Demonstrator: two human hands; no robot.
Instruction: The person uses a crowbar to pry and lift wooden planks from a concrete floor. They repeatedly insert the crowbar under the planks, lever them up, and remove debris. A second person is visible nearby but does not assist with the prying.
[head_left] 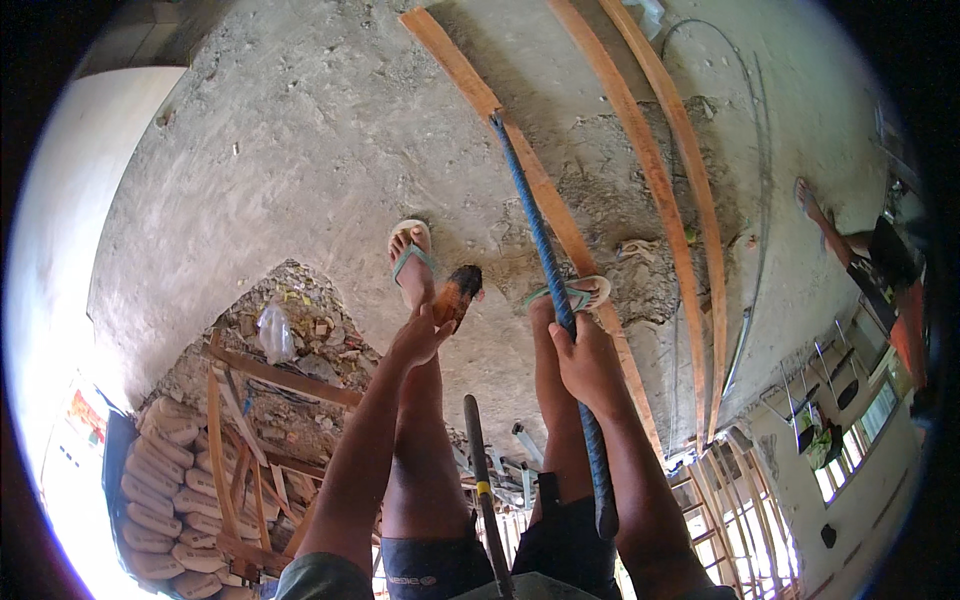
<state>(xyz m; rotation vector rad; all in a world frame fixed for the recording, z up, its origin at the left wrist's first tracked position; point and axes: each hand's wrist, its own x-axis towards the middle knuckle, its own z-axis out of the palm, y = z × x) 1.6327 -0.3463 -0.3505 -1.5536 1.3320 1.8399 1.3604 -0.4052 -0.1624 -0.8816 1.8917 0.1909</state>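
My right hand [588,362] is wrapped round a long blue pry bar [538,232]. Its far tip meets a wooden plank [550,190] on the floor, and the lower end runs back beside my right forearm. My left hand [420,338] is closed on a short, thick brown piece with a blackened end [458,298], which may be wood; its kind is unclear. That piece is held between my two feet, close to the left one. Both feet wear pale sandals with green straps.
Two more long planks [655,180] lie to the right, beside broken concrete. Rubble [300,320] and a wooden frame [285,375] are at left, near stacked sacks [165,490]. A dark rod with a yellow band [483,488] rises near my lap. Another person [880,260] is at far right.
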